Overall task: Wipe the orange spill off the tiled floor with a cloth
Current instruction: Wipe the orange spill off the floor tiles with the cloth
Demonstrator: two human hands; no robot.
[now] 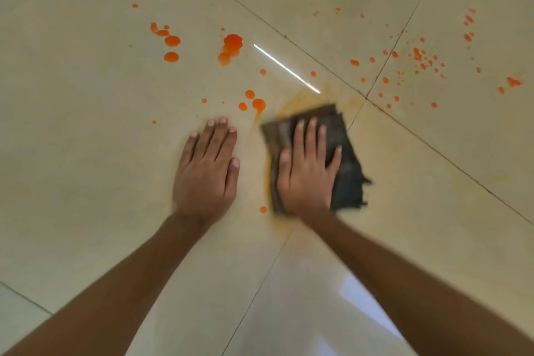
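Your right hand (307,170) lies flat, fingers straight, pressing the dark cloth (344,153) onto the tiled floor (86,153), just beside the crossing of two grout lines. The cloth is blurred. A pale orange smear (294,101) rings its far and left edges. Your left hand (206,170) rests flat and open on bare tile just left of the cloth, holding nothing. Orange spill (232,42) drops lie scattered beyond both hands, toward the floor's far side
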